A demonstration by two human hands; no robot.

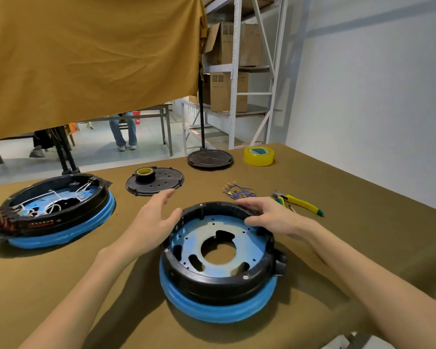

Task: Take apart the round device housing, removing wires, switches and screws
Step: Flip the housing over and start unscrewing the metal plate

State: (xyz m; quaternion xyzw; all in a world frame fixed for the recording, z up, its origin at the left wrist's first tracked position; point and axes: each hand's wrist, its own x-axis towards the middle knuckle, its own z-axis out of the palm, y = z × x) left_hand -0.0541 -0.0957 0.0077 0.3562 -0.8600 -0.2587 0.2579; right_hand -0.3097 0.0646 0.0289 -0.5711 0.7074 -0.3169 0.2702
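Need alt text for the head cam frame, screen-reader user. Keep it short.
Two bare hands frame a stripped round black housing on a blue base: the right hand rests on its far rim, the left hand is open beside it. On the brown table lie a second housing still full of white wires, loose blue wires, and yellow-handled pliers.

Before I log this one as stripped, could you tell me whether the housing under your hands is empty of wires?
Empty, as far as visible: the near round housing shows only its bare blue perforated plate, no wires inside.
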